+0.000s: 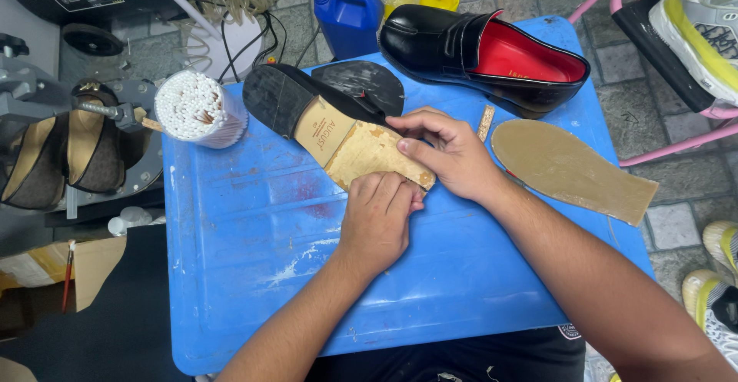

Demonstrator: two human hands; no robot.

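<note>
A blue plastic worktop [254, 274] is carrying everything, and its near half is lying bare in front of the person, with open room toward the near-left corner, while the far edge is crowded. The upturned shoe [323, 117] is lying sole-up near the middle of the far half, its long axis running diagonally: the dark heel is pointing to the far-left corner and the tan forepart is pointing toward the near-right, where both hands are meeting. The left hand [378, 217] is curling its fingers closed over the near edge of the tan sole, knuckles up. The right hand [450, 151] is pinching the far edge of the same sole between thumb and narrowly bent fingers, just beside the left hand. A loose black sole piece [365, 82] is lying partly under the shoe at the far edge. A black loafer [480, 55] with a red lining is sitting along the far-right edge, its toe pointing left. A tan insole [569, 168] is overhanging the right edge, well apart from the hands. A cup of cotton swabs [198, 109] is standing at the far-left corner. Blue jugs [346, 9] are standing on the grey paved floor beyond the far edge, and a machine holding brown shoes [69, 151] is sitting off the left edge.
</note>
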